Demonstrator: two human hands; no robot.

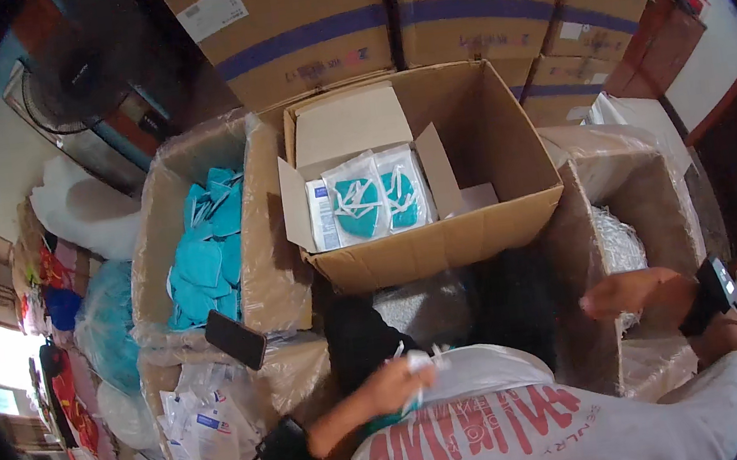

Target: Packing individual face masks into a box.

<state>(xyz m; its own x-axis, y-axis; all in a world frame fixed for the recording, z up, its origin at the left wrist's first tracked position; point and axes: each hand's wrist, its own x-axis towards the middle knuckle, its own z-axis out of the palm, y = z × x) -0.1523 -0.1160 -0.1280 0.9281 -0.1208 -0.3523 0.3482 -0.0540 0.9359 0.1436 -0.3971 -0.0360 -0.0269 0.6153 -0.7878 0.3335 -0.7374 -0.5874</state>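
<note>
My left hand (pixel 393 385) is closed in front of my shirt, low in the middle. It grips a teal face mask (pixel 416 401) with white straps, largely hidden by the fingers. My right hand (pixel 634 290) hovers over the open carton (pixel 578 247) at the right, above a bundle of thin white strands (pixel 620 242). Its fingers are blurred, and whether they hold anything cannot be made out. Ahead, a white inner box (pixel 347 123) contains bagged teal masks (pixel 357 208) with white straps, standing upright side by side. It sits inside a larger brown carton (pixel 435 254).
A plastic-lined carton (pixel 262 215) on the left holds many loose teal mask pieces (pixel 201 276). A dark phone (pixel 236 340) lies across its near corner. Below it are flat clear printed pouches (pixel 213 425). Stacked cartons (pixel 301 33) form a wall behind.
</note>
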